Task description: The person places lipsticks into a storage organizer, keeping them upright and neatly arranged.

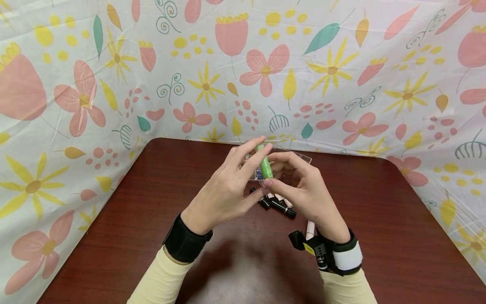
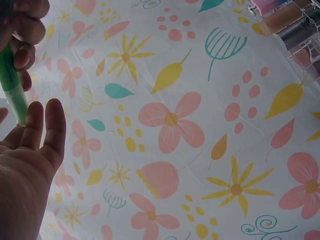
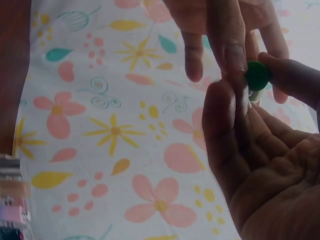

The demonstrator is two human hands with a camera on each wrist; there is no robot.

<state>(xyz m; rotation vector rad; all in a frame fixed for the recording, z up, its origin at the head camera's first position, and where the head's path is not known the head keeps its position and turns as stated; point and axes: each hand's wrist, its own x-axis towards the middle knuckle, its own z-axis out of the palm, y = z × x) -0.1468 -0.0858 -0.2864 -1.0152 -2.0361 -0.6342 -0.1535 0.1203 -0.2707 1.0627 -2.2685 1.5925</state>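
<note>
Both hands are on a slim green tube (image 1: pixel 265 164), held aslant above the table. It has a printed side, a paler end (image 2: pixel 18 107) in the left wrist view and a round dark-green end (image 3: pixel 258 75) in the right wrist view. My left hand (image 1: pixel 229 185) reaches around it, two fingers along its upper part and the thumb near its lower end. My right hand (image 1: pixel 303 183) pinches the tube near its lower end with thumb and fingers; its other fingers curl behind, partly hidden.
Behind the hands stands a clear plastic case (image 1: pixel 303 158) with small coloured items in it. Below them lie black tubes (image 1: pixel 282 208) and several pale pink ones. A white tube (image 1: pixel 310 229) lies near the right wrist. The brown table (image 1: pixel 152 198) meets a flower-patterned cloth (image 1: pixel 212 84).
</note>
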